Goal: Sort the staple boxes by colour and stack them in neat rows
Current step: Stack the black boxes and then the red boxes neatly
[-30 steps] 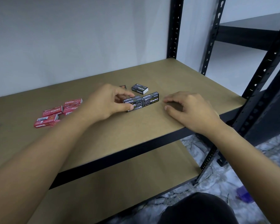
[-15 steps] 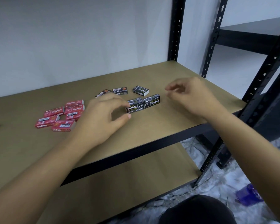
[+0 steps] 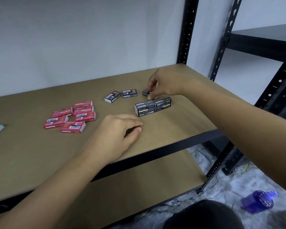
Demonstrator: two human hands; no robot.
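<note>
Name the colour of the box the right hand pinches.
Black: staple box, right hand; head view.

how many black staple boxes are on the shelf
5: a row of two near the front, two loose behind-left of it, one black box pinched by the right hand. Others may be hidden.

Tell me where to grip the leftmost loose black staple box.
Pinch the leftmost black box across its two long edges, coming straight down from above. It lies flat and askew on the shelf, so only its sides offer purchase. Its right end sits close to the next black box, leaving little finger room there, while the long edges look clear.
</note>
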